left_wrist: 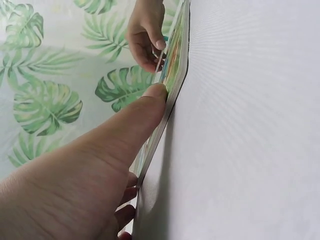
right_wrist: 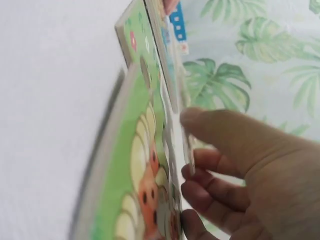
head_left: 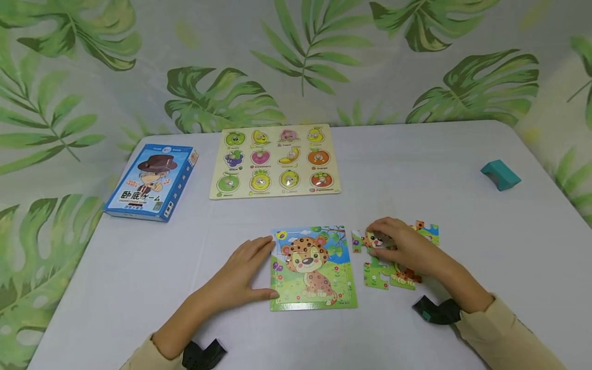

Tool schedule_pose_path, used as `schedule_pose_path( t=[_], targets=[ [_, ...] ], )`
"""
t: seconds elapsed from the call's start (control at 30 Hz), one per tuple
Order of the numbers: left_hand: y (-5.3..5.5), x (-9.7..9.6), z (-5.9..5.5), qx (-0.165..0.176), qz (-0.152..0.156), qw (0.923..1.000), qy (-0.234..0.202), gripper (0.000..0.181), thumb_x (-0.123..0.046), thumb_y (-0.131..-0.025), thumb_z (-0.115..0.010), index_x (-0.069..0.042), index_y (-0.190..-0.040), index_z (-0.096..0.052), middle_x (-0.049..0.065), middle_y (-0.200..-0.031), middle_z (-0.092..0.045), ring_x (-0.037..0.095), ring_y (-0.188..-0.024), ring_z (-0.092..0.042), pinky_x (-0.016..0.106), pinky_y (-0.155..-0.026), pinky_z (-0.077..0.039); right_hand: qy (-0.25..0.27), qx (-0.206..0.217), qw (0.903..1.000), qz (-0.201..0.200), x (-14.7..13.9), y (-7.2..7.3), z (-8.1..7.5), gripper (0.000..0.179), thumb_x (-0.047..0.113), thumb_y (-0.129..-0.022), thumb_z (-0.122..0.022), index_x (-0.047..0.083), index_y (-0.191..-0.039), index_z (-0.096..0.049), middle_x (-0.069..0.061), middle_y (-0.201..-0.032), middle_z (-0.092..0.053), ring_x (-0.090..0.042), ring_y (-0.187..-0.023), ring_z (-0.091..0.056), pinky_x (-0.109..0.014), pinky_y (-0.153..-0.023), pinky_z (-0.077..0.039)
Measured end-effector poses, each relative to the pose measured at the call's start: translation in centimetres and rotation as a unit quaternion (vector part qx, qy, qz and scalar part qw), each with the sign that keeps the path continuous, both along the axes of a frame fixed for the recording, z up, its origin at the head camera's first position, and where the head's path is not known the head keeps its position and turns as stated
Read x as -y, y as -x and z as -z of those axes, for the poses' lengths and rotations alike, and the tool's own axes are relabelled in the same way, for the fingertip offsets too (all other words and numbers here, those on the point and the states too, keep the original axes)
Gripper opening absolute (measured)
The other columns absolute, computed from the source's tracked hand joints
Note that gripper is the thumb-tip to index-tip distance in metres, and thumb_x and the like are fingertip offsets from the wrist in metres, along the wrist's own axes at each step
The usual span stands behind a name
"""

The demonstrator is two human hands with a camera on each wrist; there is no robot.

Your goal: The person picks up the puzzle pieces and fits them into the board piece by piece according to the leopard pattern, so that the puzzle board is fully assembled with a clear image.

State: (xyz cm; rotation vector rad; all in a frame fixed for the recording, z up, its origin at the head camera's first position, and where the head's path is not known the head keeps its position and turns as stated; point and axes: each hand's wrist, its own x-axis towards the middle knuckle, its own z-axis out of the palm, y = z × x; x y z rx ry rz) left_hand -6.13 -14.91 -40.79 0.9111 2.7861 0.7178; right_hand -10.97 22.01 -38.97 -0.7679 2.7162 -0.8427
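Observation:
A square picture board (head_left: 314, 306) showing a cartoon leopard lies on the white table. At its left edge is my left hand (head_left: 236, 275), fingers spread, with the thumb near the lower corner and the fingertips near the upper one. In the left wrist view the thumb (left_wrist: 135, 122) presses along the board's edge. To the right of the board, my right hand (head_left: 407, 244) pinches a jigsaw piece (head_left: 375, 239) with the leopard's face on it. Loose jigsaw pieces (head_left: 373, 275) lie around and partly beneath that hand, which covers some of them.
Behind the board lies a wooden fruit puzzle (head_left: 215, 191) with knobbed pieces. A blue card-game box (head_left: 178, 177) is at the back left, and a teal arched block (head_left: 501, 174) at the far right. A leaf-patterned cloth (head_left: 314, 51) hangs behind the table.

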Motion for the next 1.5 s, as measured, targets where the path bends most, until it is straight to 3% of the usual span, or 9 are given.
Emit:
schedule_pose_path(
  t=[0.13, 0.27, 0.37, 0.53, 0.67, 0.9, 1.0, 1.17, 1.5],
  targets=[
    [-0.5, -0.1, 0.0, -0.003, -0.012, 0.9999, 0.003, 0.092, -0.058, -0.072, -0.063, -0.004, -0.139, -0.032, 0.007, -0.144, -0.026, 0.023, -0.131, -0.02, 0.036, -0.107, -0.011, 0.025, -0.018, 0.9995, 0.002, 0.3, -0.3, -0.4, 0.042, 0.023, -0.08, -0.068, 0.006, -0.117, -0.056, -0.005, -0.115, -0.052, -0.022, -0.105, -0.05, -0.039, -0.082, -0.046],
    [-1.2, -0.2, 0.1, -0.021, -0.021, 0.9995, 0.008, 0.084, -0.055, -0.076, -0.06, -0.004, -0.138, -0.035, 0.007, -0.141, -0.031, 0.023, -0.129, -0.026, 0.037, -0.106, -0.014, 0.058, -0.079, 0.9951, -0.011, 1.2, -1.1, -1.0, 0.043, 0.017, -0.077, -0.071, 0.006, -0.116, -0.057, -0.003, -0.114, -0.052, -0.018, -0.102, -0.052, -0.035, -0.078, -0.049],
    [-1.6, -0.3, 0.1, -0.036, -0.019, 0.999, 0.016, 0.079, -0.053, -0.079, -0.058, -0.004, -0.137, -0.036, 0.007, -0.14, -0.033, 0.023, -0.128, -0.027, 0.038, -0.106, -0.016, 0.086, -0.132, 0.9869, -0.035, 2.3, -1.7, -1.5, 0.043, 0.017, -0.076, -0.073, 0.006, -0.115, -0.058, -0.001, -0.113, -0.052, -0.016, -0.1, -0.053, -0.032, -0.077, -0.049],
    [-2.0, -0.2, 0.0, -0.03, -0.018, 0.999, 0.027, 0.08, -0.055, -0.079, -0.057, -0.006, -0.138, -0.035, 0.006, -0.142, -0.031, 0.023, -0.13, -0.024, 0.036, -0.107, -0.013, 0.133, -0.192, 0.9685, -0.086, 5.1, -2.5, -1.7, 0.043, 0.017, -0.076, -0.072, 0.006, -0.115, -0.059, -0.002, -0.111, -0.053, -0.017, -0.1, -0.053, -0.03, -0.078, -0.048],
    [-2.1, 0.0, 0.0, -0.024, -0.015, 0.9991, 0.032, 0.083, -0.058, -0.078, -0.056, -0.007, -0.139, -0.033, 0.005, -0.143, -0.029, 0.021, -0.131, -0.022, 0.035, -0.107, -0.01, 0.142, -0.181, 0.967, -0.11, 7.4, -3.1, -1.3, 0.044, 0.018, -0.076, -0.072, 0.004, -0.116, -0.058, -0.001, -0.11, -0.053, -0.015, -0.099, -0.053, -0.027, -0.077, -0.048],
    [-2.0, 0.1, 0.1, -0.054, 0.002, 0.9984, 0.02, 0.082, -0.057, -0.078, -0.057, -0.006, -0.138, -0.035, 0.007, -0.141, -0.032, 0.023, -0.129, -0.025, 0.037, -0.106, -0.014, 0.084, -0.086, 0.9889, -0.087, 10.4, -3.9, -0.1, 0.046, 0.031, -0.081, -0.066, 0.006, -0.119, -0.058, -0.005, -0.118, -0.053, -0.02, -0.108, -0.05, -0.035, -0.085, -0.045],
    [-2.0, 0.1, 0.2, -0.058, 0.004, 0.9981, 0.018, 0.082, -0.057, -0.078, -0.057, -0.006, -0.138, -0.035, 0.006, -0.141, -0.032, 0.023, -0.128, -0.026, 0.037, -0.106, -0.014, 0.061, -0.097, 0.9889, -0.095, 11.2, -3.8, 0.5, 0.045, 0.032, -0.082, -0.065, 0.006, -0.118, -0.058, -0.004, -0.115, -0.054, -0.018, -0.105, -0.05, -0.034, -0.087, -0.044],
    [-1.9, 0.1, 0.2, -0.06, 0.005, 0.9981, 0.017, 0.082, -0.059, -0.077, -0.056, -0.007, -0.137, -0.036, 0.005, -0.142, -0.032, 0.022, -0.128, -0.026, 0.036, -0.106, -0.015, 0.043, -0.15, 0.9814, -0.112, 12.2, -3.4, 1.0, 0.04, 0.031, -0.081, -0.067, 0.007, -0.113, -0.062, -0.002, -0.109, -0.056, -0.015, -0.097, -0.051, -0.031, -0.084, -0.043],
    [-1.9, 0.2, 0.1, -0.069, 0.012, 0.9975, 0.013, 0.077, -0.057, -0.078, -0.057, -0.012, -0.137, -0.039, 0.002, -0.141, -0.034, 0.022, -0.127, -0.028, 0.037, -0.105, -0.017, 0.024, -0.158, 0.9817, -0.103, 13.2, -3.5, 1.0, 0.042, 0.029, -0.081, -0.067, 0.007, -0.116, -0.061, -0.001, -0.11, -0.054, -0.017, -0.102, -0.049, -0.039, -0.094, -0.036]
  ],
)
